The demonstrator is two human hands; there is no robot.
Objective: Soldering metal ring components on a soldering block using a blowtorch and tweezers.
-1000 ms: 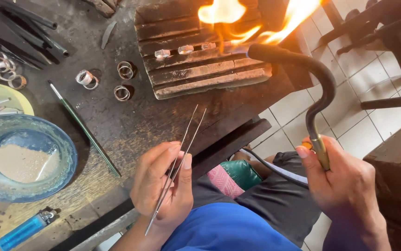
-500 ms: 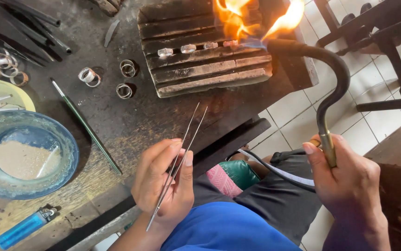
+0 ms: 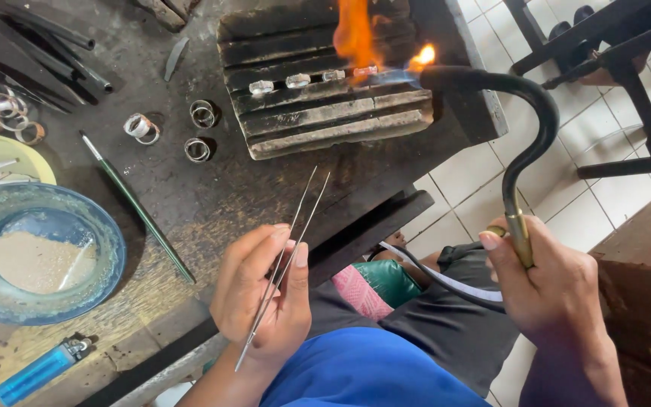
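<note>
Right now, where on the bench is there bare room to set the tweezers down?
Bare bench lies between the green-handled brush and the charred block, just ahead of the left hand holding the tweezers. The left side is crowded: blue bowl, loose rings, dark rods. The torch flames over the block.

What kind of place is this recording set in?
Probably a small jeweller's workshop: a gas torch flames small metal pieces on a charred soldering block, with loose metal rings on a scorched bench.
</note>
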